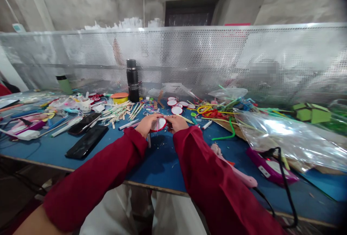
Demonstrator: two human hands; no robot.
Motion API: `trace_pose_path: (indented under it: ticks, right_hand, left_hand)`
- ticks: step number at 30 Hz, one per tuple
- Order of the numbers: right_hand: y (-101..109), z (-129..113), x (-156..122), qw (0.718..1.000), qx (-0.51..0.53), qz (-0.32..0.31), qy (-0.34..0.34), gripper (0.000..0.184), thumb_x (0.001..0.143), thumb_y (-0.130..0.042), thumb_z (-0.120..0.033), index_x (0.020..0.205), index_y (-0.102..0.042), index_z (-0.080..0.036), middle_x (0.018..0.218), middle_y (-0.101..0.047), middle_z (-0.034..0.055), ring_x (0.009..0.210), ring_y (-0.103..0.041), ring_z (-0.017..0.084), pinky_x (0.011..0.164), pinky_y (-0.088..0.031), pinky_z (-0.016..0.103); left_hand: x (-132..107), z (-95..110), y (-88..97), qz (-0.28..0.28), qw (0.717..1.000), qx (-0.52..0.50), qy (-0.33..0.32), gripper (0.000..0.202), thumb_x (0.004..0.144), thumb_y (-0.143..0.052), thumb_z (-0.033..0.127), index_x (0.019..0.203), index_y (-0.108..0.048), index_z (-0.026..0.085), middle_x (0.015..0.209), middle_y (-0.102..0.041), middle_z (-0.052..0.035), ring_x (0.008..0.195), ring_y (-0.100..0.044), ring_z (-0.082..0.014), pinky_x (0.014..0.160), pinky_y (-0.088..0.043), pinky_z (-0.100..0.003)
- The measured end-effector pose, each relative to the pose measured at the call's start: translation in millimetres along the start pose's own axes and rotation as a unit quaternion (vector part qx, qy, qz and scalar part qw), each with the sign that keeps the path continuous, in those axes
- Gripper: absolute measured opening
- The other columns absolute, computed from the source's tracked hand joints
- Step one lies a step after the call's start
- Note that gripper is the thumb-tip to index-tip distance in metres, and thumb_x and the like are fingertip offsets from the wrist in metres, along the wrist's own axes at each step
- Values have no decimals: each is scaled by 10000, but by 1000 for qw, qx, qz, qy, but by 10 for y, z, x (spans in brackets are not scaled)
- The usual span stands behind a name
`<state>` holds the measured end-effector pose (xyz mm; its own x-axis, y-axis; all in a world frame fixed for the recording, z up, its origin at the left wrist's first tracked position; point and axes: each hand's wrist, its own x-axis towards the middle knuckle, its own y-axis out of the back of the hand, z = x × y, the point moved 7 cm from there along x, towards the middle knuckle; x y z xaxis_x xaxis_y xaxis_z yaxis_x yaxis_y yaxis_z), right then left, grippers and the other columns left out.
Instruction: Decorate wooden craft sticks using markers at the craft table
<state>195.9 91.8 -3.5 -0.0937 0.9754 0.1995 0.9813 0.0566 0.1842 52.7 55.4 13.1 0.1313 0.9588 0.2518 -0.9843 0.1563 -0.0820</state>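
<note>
Starting at the far left, a green cup (64,84) stands at the back of the blue table (162,177), and in front of it two black phones (86,142) lie side by side. Next comes a spread of patterned sticks (118,114), with a black bottle (132,81) upright just behind. Now the middle: the left hand (146,123) has its fingers closed on the left edge of a red-rimmed white disc (158,124), held over the table. The right hand (176,122) meets the opposite edge, its fingers apparently pinching the rim, small as they look here. Behind sit more red-rimmed discs (177,110) (a little cluster of them). Onward right, yellow cords (204,109), a bent green strip (230,132), a pink-handled tool (241,175), a purple device (268,166) and clear plastic (282,130).
</note>
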Motion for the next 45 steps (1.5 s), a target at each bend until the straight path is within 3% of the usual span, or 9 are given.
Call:
trace_pose_path:
  ticks: [4, 9, 16, 24, 27, 31, 34, 40, 45]
  right_hand:
    - [-4, 22, -45, 997, 57, 6, -56, 345, 642, -736, -539, 716, -625, -222, 597, -608, -27, 492, -527, 104, 454, -455, 245]
    - [4, -21, -92, 993, 90, 26, -69, 403, 567, -799, -542, 719, -625, -212, 551, -550, -63, 444, -435, 64, 433, -390, 214]
    - [-105, -60, -144, 986, 145, 13, -79, 373, 545, -823, -498, 605, -588, -215, 459, -450, -81, 434, -394, 62, 470, -373, 228]
    - [-229, -180, -247, 968, 225, -30, -107, 427, 468, -842, -473, 627, -541, -216, 589, -562, -52, 541, -505, 103, 554, -455, 279]
    - [-219, -211, -245, 969, 231, -8, -89, 428, 464, -844, -466, 641, -544, -218, 586, -545, -57, 549, -487, 102, 535, -411, 263]
    - [-167, -323, -244, 971, 238, 16, -32, 386, 498, -819, -460, 672, -569, -225, 609, -531, -67, 584, -464, 94, 547, -368, 243]
    - [-149, -453, -270, 970, 241, -20, 12, 334, 551, -778, -454, 691, -582, -222, 671, -560, -48, 638, -501, 109, 592, -396, 250]
    - [-142, -577, -326, 979, 180, -89, 28, 280, 698, -643, -495, 735, -622, -219, 779, -627, 18, 745, -570, 158, 649, -448, 283]
    - [-73, -628, -285, 983, 141, -89, 80, 462, 726, -662, -411, 1162, -656, -258, 661, -606, -39, 607, -521, 118, 616, -439, 267]
  left_hand:
    - [21, -17, -25, 0, 999, -37, 17, 360, 787, -647, 451, 943, -739, 140, 916, -739, -77, 819, -642, -187, 802, -482, -321]
    - [32, 29, 3, 7, 1000, -3, 10, 361, 642, -804, 351, 937, -764, 148, 895, -745, -58, 777, -621, -159, 782, -466, -303]
    - [-6, 133, 61, 12, 994, 96, -43, 372, 611, -827, 366, 901, -779, 138, 878, -746, -70, 769, -625, -163, 739, -474, -298]
    - [-97, 409, 83, 56, 987, 137, -70, 177, 626, -787, 303, 687, -736, 145, 686, -699, -32, 668, -588, -153, 653, -457, -281]
    - [-100, 456, 96, 69, 986, 118, -97, 167, 652, -756, 308, 665, -703, 150, 648, -655, -11, 640, -551, -131, 644, -434, -268]
    - [-71, 363, 130, 87, 993, 53, -63, 189, 634, -751, 323, 678, -678, 155, 638, -622, 9, 609, -513, -110, 612, -399, -251]
    - [-67, 332, 108, 74, 995, 44, -49, 207, 627, -759, 337, 689, -676, 157, 640, -618, 11, 602, -502, -109, 603, -382, -253]
    - [-99, 416, 71, 48, 994, 71, -67, 200, 652, -749, 333, 695, -667, 155, 665, -620, 5, 641, -513, -122, 651, -397, -268]
    - [-86, 354, -28, -27, 994, 88, -59, 238, 732, -717, 385, 754, -639, 161, 680, -589, 11, 607, -469, -108, 619, -373, -253]
